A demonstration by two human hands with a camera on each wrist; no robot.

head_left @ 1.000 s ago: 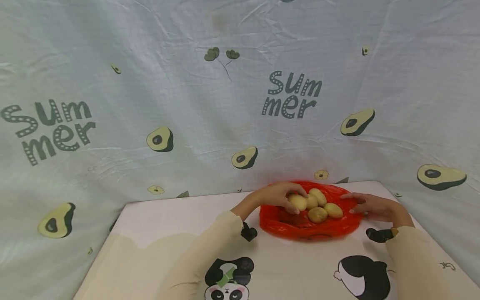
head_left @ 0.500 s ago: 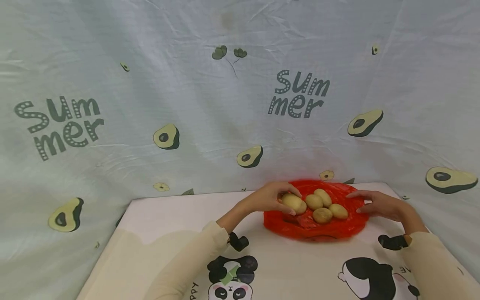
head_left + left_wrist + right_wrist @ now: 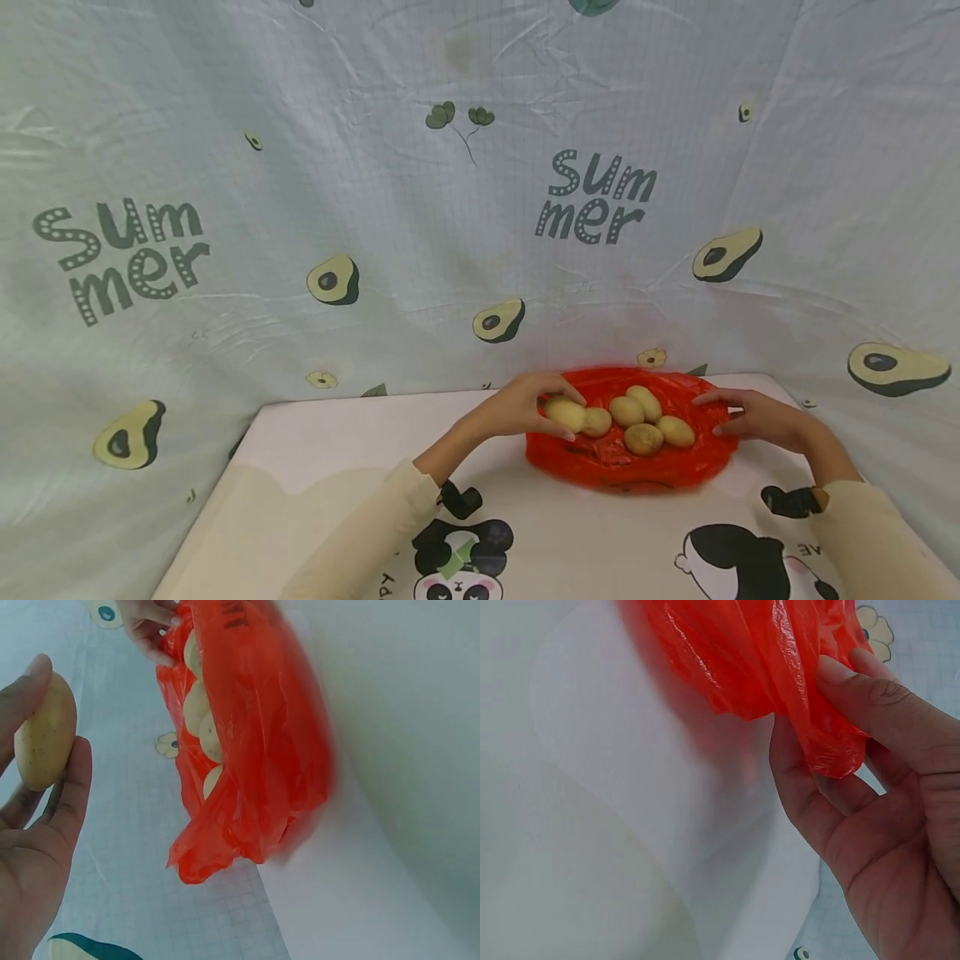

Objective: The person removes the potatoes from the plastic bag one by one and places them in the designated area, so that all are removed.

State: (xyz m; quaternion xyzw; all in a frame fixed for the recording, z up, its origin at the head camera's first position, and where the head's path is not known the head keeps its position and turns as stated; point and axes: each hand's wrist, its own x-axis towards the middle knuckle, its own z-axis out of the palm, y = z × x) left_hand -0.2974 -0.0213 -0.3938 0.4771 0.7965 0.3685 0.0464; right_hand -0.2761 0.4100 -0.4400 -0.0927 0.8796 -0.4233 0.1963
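My left hand (image 3: 513,408) pinches a pale yellow potato (image 3: 564,413) between thumb and fingers, at the left side of a red plastic bag (image 3: 637,477). The left wrist view shows this held potato (image 3: 46,735) raised apart from the bag. Several more potatoes (image 3: 643,439) lie together in the bag's open mouth; one of them is browner than the others. At the bag's right side, my right hand (image 3: 768,423) holds the bag's edge, and the right wrist view shows the gathered red plastic (image 3: 832,754) between thumb and fingers.
The bag stands near the far edge of a pale table (image 3: 315,458) printed with a panda (image 3: 457,575) and another cartoon figure (image 3: 738,558). Behind the table hangs a light cloth (image 3: 405,208) with avocado prints and lettering.
My left hand has moved left with the potato, away from the others, and another potato now shows beside it. My right hand stays at the bag's right edge.
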